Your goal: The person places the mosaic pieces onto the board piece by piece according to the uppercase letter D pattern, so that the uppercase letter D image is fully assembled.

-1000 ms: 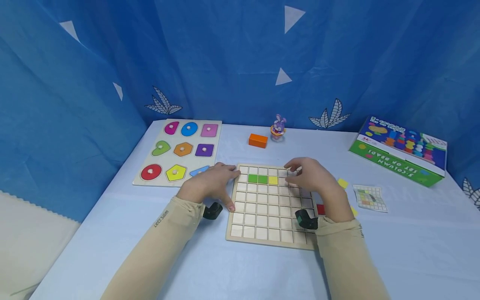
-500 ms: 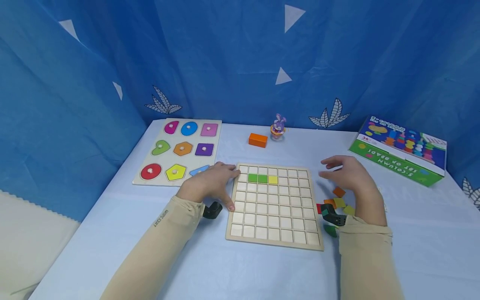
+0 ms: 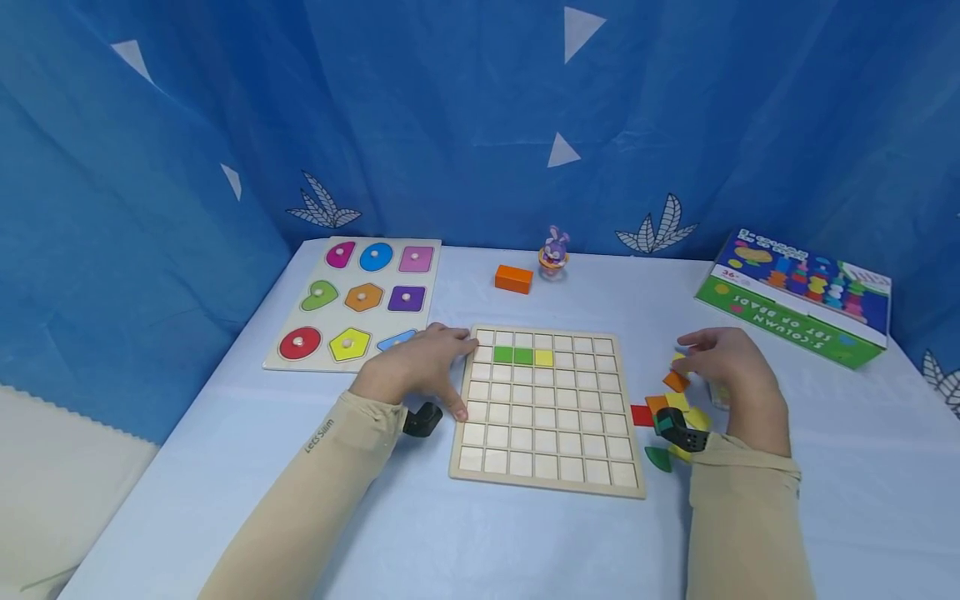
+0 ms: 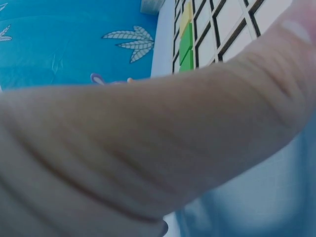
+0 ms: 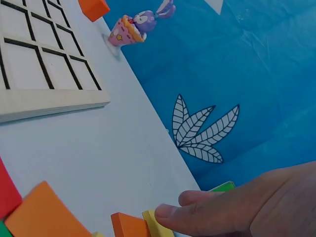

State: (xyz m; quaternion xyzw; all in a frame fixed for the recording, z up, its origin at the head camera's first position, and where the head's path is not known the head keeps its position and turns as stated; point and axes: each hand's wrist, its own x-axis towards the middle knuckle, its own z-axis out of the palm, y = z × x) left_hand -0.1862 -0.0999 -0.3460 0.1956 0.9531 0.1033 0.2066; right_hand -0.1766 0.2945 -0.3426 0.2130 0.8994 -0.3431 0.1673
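- Right of the grid board (image 3: 546, 417), we can't tell if the right hand (image 3: 735, 367) pinches a yellow tile (image 5: 158, 226) or not.
- Its wrist hides most of a small paper (image 3: 719, 395) from us.
- The left hand (image 3: 420, 362) rests with loose fingers on the grid board's left edge, covering a knob puzzle (image 3: 337, 321) corner.
- Only the right wrist view shows us the bunny toy (image 5: 144, 22) sitting in a pink cup (image 5: 121, 35).

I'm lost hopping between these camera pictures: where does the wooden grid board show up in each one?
Head: the wooden grid board lies right of and below centre, left hand at its left edge.
Left wrist: wooden grid board upper right, cut off, partly behind that hand.
Right wrist: wooden grid board upper left, cut off.
Shared landmark: white leaf print on the blue curtain.
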